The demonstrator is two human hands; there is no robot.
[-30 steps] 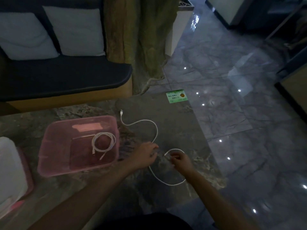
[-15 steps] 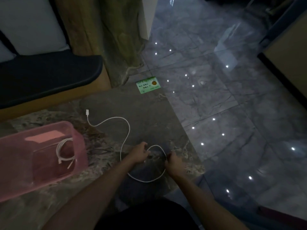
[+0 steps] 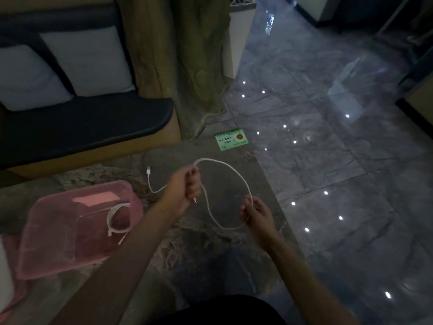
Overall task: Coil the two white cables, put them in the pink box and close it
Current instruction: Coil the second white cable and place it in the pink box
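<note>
A white cable (image 3: pixel 236 174) forms one big loop above the stone table. My left hand (image 3: pixel 185 186) is closed around the loop's top left, with a plug tip poking out below the fist. My right hand (image 3: pixel 255 211) pinches the loop at its lower right. The cable's other end trails left on the table to a white plug (image 3: pixel 148 171). The pink box (image 3: pixel 46 242) stands open at the left, and a second white cable (image 3: pixel 117 219) lies coiled inside it by the right wall.
A dark stone table (image 3: pixel 199 249) carries everything; its right edge drops to a glossy tiled floor (image 3: pixel 339 160). A green card (image 3: pixel 231 141) lies at the table's far corner. A cushioned bench (image 3: pixel 82 123) stands behind, a white object (image 3: pixel 4 280) at the far left.
Both hands have lifted the cable from the table and drawn apart, opening a wider loop. My left hand has risen and now grips the loop's top. The view has swung back left.
</note>
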